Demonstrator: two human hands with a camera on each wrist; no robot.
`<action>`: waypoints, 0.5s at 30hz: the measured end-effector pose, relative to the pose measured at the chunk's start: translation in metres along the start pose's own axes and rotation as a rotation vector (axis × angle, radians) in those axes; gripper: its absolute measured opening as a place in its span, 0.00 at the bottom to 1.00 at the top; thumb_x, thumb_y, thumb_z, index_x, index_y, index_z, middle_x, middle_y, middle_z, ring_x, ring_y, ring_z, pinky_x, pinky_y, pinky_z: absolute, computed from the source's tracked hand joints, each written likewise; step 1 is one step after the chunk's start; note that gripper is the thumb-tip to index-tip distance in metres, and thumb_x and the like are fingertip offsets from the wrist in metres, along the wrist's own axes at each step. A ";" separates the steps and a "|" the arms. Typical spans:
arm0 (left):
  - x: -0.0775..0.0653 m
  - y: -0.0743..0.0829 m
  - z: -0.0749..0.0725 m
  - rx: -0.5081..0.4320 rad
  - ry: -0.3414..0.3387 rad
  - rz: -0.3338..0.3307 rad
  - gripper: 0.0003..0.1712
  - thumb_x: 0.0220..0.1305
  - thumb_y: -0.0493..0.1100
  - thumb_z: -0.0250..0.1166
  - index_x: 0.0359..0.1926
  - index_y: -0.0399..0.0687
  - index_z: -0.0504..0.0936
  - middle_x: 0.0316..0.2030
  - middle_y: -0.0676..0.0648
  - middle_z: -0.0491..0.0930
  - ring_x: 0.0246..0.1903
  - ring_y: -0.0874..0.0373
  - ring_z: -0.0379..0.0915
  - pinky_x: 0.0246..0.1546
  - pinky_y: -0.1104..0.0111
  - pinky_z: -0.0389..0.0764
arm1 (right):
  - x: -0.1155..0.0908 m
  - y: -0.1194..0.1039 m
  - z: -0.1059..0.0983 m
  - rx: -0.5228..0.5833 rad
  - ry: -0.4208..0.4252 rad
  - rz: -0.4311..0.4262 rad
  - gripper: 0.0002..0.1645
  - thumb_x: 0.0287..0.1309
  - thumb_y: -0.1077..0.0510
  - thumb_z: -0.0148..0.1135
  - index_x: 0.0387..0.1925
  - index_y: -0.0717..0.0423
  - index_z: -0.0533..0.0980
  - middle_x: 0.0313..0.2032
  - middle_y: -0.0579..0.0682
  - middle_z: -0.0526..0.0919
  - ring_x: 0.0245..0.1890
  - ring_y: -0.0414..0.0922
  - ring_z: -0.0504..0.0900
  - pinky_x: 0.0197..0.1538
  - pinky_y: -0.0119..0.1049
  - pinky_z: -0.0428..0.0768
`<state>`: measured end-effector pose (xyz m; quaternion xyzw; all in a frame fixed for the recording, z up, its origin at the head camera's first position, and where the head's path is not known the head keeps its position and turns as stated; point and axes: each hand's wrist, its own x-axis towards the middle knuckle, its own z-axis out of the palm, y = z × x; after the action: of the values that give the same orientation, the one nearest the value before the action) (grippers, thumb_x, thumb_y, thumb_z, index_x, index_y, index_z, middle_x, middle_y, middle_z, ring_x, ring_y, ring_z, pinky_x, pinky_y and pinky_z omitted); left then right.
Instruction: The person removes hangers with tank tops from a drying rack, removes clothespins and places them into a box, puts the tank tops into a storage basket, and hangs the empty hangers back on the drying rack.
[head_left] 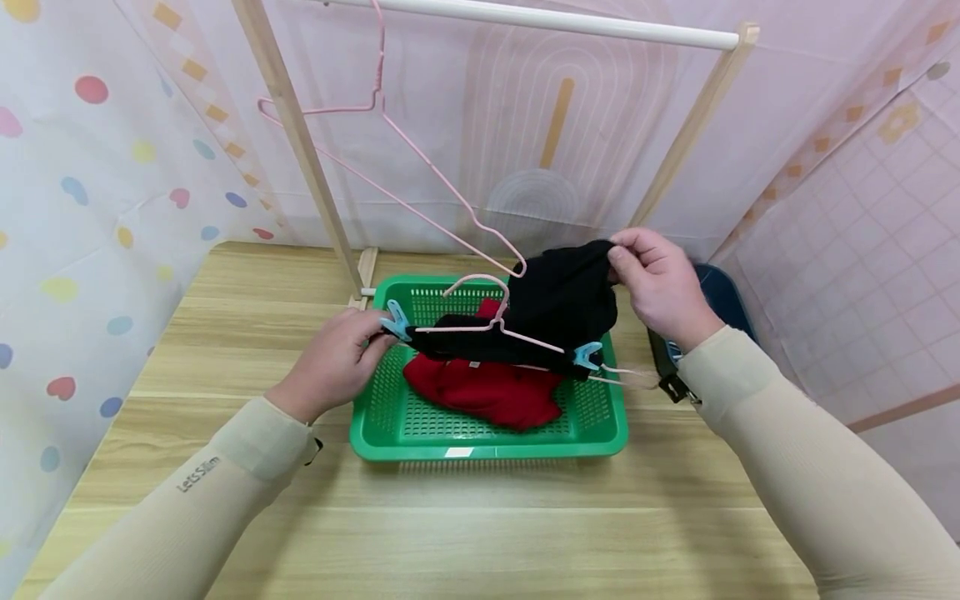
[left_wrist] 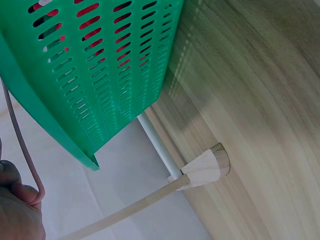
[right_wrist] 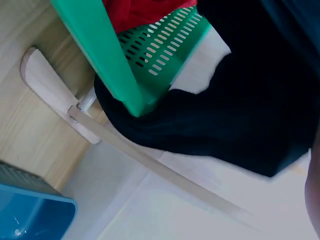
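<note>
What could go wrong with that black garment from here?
A hard tug by the right grip might pull the black garment off the blue clips. Its fabric could snag on the hanging pink hanger, whose corner looks close. If the left grip slips, the clipped hanger may fall into the green basket.

Shows black on the limp cloth garment (head_left: 566, 296); multicoloured spots on white fabric (head_left: 90, 242) beyond the pale wooden desk's left edge (head_left: 171, 358).
</note>
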<state>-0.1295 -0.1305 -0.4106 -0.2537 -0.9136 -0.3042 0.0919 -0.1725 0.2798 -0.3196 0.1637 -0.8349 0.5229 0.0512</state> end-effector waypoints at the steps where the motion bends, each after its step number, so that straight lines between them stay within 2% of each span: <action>1: -0.001 0.000 0.000 0.000 0.001 -0.003 0.04 0.74 0.37 0.64 0.39 0.49 0.82 0.29 0.53 0.79 0.31 0.55 0.67 0.37 0.62 0.68 | 0.000 0.000 0.001 -0.042 -0.068 0.020 0.12 0.79 0.62 0.54 0.49 0.68 0.80 0.38 0.42 0.84 0.38 0.34 0.83 0.47 0.25 0.82; 4: -0.003 -0.001 0.000 -0.002 -0.002 -0.002 0.03 0.74 0.37 0.64 0.40 0.49 0.83 0.30 0.53 0.80 0.32 0.56 0.66 0.37 0.62 0.67 | 0.000 0.002 0.004 -0.185 -0.275 0.096 0.11 0.79 0.59 0.57 0.51 0.60 0.82 0.39 0.49 0.85 0.38 0.38 0.84 0.46 0.29 0.82; 6: -0.003 -0.001 -0.001 0.000 -0.005 0.004 0.03 0.75 0.38 0.64 0.40 0.49 0.84 0.29 0.53 0.80 0.32 0.56 0.66 0.37 0.62 0.67 | 0.002 0.004 0.006 -0.261 -0.362 0.140 0.11 0.77 0.57 0.60 0.52 0.56 0.82 0.40 0.52 0.86 0.39 0.42 0.83 0.46 0.35 0.81; 8: -0.004 -0.001 0.000 -0.001 -0.008 0.004 0.03 0.75 0.38 0.64 0.41 0.49 0.84 0.30 0.53 0.80 0.32 0.56 0.67 0.38 0.62 0.67 | 0.005 0.007 0.009 -0.330 -0.394 0.168 0.12 0.76 0.55 0.62 0.54 0.53 0.82 0.43 0.54 0.86 0.42 0.47 0.83 0.48 0.41 0.81; 11: -0.005 -0.002 0.000 0.002 -0.012 -0.002 0.03 0.74 0.38 0.64 0.41 0.49 0.84 0.31 0.53 0.81 0.33 0.56 0.67 0.38 0.62 0.69 | 0.013 0.016 0.010 -0.434 -0.382 0.178 0.19 0.74 0.52 0.65 0.60 0.53 0.80 0.55 0.56 0.83 0.53 0.53 0.81 0.57 0.50 0.79; 15: -0.006 -0.004 0.001 0.012 -0.017 -0.007 0.02 0.74 0.38 0.65 0.42 0.48 0.84 0.32 0.52 0.83 0.34 0.55 0.68 0.38 0.61 0.70 | 0.026 0.032 0.013 -0.577 -0.430 0.209 0.37 0.72 0.47 0.67 0.76 0.52 0.68 0.75 0.62 0.66 0.73 0.61 0.69 0.71 0.60 0.70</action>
<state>-0.1263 -0.1353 -0.4159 -0.2524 -0.9171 -0.2967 0.0847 -0.2065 0.2755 -0.3458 0.1626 -0.9519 0.2221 -0.1350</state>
